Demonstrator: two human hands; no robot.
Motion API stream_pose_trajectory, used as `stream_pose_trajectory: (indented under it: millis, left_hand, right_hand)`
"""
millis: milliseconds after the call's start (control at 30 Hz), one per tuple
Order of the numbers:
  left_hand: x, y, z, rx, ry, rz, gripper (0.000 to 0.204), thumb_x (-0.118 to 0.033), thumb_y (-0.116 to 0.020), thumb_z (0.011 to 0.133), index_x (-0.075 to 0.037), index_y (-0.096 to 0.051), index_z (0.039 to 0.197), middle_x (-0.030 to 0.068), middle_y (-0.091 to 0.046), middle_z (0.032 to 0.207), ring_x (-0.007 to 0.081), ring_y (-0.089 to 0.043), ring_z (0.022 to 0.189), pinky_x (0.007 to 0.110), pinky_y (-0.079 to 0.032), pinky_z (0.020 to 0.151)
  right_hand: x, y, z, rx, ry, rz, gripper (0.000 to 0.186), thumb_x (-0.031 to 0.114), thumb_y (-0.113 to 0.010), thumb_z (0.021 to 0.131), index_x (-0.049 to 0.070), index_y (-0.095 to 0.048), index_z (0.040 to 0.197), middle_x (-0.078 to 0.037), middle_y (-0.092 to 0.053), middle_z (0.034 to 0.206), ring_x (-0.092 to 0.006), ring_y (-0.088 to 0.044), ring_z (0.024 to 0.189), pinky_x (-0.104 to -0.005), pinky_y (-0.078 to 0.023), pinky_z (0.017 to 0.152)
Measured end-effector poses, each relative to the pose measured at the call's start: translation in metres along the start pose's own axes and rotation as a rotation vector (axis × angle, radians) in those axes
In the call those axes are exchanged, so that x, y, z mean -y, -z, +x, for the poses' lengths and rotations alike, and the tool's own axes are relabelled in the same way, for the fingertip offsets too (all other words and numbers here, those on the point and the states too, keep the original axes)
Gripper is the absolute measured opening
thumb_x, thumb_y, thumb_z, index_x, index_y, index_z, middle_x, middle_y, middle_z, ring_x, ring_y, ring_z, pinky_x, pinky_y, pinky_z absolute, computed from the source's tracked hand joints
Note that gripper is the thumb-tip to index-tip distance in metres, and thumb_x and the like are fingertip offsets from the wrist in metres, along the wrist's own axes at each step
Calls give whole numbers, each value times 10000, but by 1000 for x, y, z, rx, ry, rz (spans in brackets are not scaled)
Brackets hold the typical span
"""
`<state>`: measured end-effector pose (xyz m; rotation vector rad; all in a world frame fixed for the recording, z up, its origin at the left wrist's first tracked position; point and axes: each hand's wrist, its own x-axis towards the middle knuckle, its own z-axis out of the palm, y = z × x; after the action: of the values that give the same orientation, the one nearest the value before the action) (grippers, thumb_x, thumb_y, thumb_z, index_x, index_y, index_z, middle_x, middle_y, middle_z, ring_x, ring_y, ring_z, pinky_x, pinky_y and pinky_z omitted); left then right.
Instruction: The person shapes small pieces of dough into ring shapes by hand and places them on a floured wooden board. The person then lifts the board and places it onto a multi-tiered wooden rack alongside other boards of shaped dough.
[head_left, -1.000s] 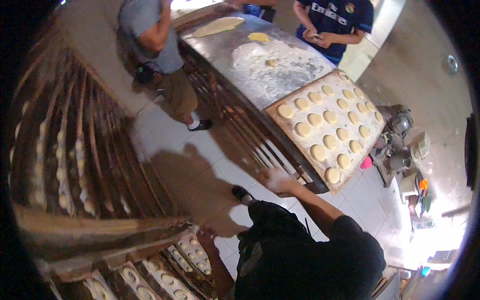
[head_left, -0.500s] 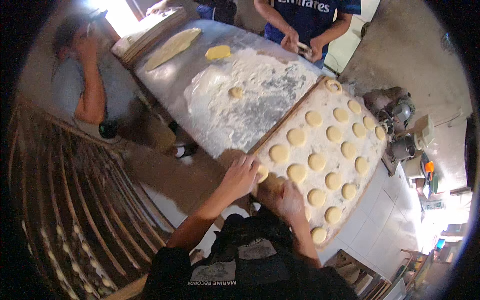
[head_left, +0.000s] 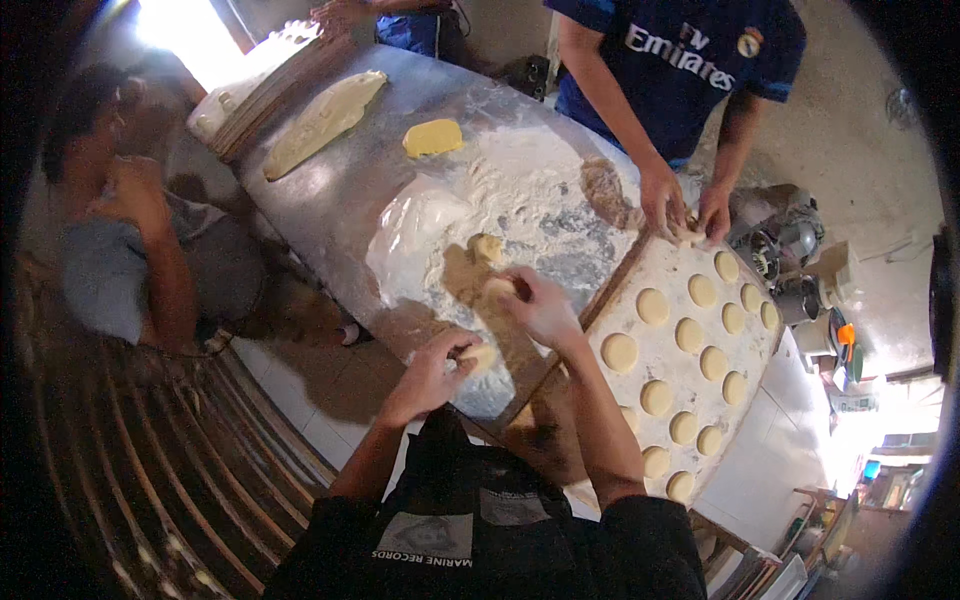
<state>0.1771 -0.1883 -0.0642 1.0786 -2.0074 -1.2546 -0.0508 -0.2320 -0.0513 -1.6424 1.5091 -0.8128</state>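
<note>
My left hand (head_left: 432,375) is closed around a pale round of dough (head_left: 480,356), just above the near edge of the floury table. To its right and farther in, my right hand (head_left: 545,310) has its fingers curled on a piece of dough (head_left: 499,288), partly hidden by the fingers. Just beyond that hand, a small lump of dough (head_left: 487,248) lies on the flour (head_left: 520,165). Several flat dough rounds (head_left: 656,397) rest in rows on the board (head_left: 740,395) to my right.
Across the table, a co-worker's hands (head_left: 690,212) work at the board's far corner. A yellow block (head_left: 433,137) and a long dough sheet (head_left: 328,122) lie on the metal table (head_left: 300,190). Another person (head_left: 140,230) sits at left, beyond a slatted wooden rack (head_left: 190,470).
My right hand has moved from the board to over the floury table. My left hand has shifted slightly left, still with dough. The co-worker's hands have come down to the board's corner.
</note>
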Motion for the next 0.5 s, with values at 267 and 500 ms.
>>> stream_pose_trajectory:
  millis: [267, 500]
  left_hand:
    - [49, 74, 49, 109, -33, 632, 241, -118, -555, 903, -26, -587, 1123, 207, -597, 1132, 396, -597, 989, 461, -494, 849]
    - [73, 85, 63, -24, 243, 181, 194, -172, -547, 920, -22, -569, 1041, 225, -658, 798, 431, -640, 752, 482, -515, 696]
  right_hand:
    - [26, -92, 115, 14, -20, -739, 327, 157, -606, 784, 116, -633, 1108, -172, -528, 1159, -365, -483, 1169, -520, -379, 981]
    - [25, -99, 147, 364, 9, -745, 367, 175, -632, 782, 63, -583, 1128, -193, -574, 1189, -380, -569, 1084, -490, -448, 917]
